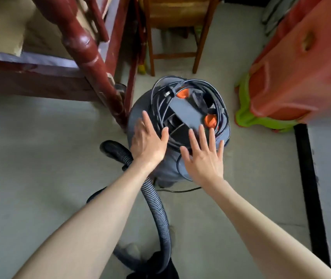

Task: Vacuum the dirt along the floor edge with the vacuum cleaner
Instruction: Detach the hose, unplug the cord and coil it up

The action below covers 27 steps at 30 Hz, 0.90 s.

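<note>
A grey drum vacuum cleaner [138, 113] stands on the pale floor in the middle of the view. Its black power cord [211, 87] is coiled around the top, beside two orange knobs [210, 120]. A ribbed black hose [158, 208] runs from its left side down toward me. My left hand [149, 140] hovers over the left of the lid, fingers spread, holding nothing. My right hand [204, 156] is spread over the near right of the lid, above the cord, also holding nothing.
A dark red wooden bed frame with a turned post [92, 57] stands close on the left. A wooden chair [172, 33] is behind the vacuum. An orange and green plastic piece [293, 73] stands right. A black strip [309, 188] lies along the floor at right.
</note>
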Tool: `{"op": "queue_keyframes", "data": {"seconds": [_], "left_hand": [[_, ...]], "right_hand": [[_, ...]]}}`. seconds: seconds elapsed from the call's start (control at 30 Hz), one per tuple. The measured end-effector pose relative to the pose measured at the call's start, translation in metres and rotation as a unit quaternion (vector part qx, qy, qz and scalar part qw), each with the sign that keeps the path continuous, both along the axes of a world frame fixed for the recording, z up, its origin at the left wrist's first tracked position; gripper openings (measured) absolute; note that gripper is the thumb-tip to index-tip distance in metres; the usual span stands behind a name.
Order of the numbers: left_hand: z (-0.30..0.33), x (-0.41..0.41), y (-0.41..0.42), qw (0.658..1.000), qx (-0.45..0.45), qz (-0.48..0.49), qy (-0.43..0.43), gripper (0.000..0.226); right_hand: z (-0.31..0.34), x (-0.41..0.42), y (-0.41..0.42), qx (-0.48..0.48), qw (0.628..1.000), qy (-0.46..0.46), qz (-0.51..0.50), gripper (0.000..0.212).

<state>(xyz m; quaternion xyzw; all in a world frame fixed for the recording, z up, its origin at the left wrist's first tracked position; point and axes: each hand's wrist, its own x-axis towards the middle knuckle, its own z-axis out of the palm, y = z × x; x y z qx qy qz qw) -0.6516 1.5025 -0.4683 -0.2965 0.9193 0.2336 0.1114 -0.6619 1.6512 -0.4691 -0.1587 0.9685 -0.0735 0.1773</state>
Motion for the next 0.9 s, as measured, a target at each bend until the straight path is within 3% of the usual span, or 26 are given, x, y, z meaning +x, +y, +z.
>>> {"op": "queue_keyframes", "data": {"seconds": [0.13,0.23,0.37,0.67,0.9], "left_hand": [[-0.010,-0.025,0.003,0.961,-0.166,-0.208,0.071,0.068],[-0.007,-0.042,-0.004,0.919,-0.240,-0.297,0.097,0.066],[-0.002,-0.066,-0.005,0.869,-0.282,-0.401,0.067,0.063],[-0.003,-0.096,0.011,0.900,-0.211,-0.377,0.059,0.060],[-0.005,-0.130,0.029,0.912,-0.201,-0.352,0.065,0.061]], "right_hand": [[-0.015,-0.021,0.011,-0.022,1.000,0.004,-0.013,0.064],[-0.022,-0.030,0.017,-0.017,0.999,0.039,0.004,0.068],[-0.026,-0.037,0.020,-0.042,0.996,0.071,-0.020,0.073],[-0.029,-0.069,0.038,-0.066,0.995,0.080,-0.008,0.074],[-0.028,-0.116,0.058,-0.031,0.997,0.057,0.033,0.080]]}}
